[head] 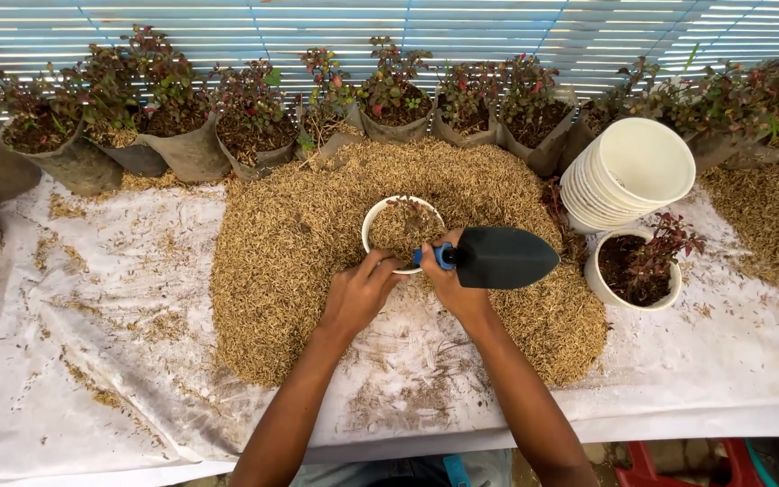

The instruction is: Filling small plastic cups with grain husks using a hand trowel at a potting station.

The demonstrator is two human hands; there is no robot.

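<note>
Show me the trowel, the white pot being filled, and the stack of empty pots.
trowel (507, 257), head view, on its black blade.
white pot (373, 219), head view, on its left rim.
stack of empty pots (646, 162), head view, inside the top pot.

Bright, even daylight fills the place, coming through the slatted blind (407, 36) at the back, whose strips glow pale blue-white. The white sheet (101, 361) on the surface reflects it strongly and looks nearly washed out in patches, as does the stack of white pots (633, 171). Shadows are soft and short, lying just beneath the forearms and under the black trowel blade (502, 257). Focus is sharp throughout, with no motion blur. The wide lens bends the row of plants and the blind's lines near the edges.
</note>
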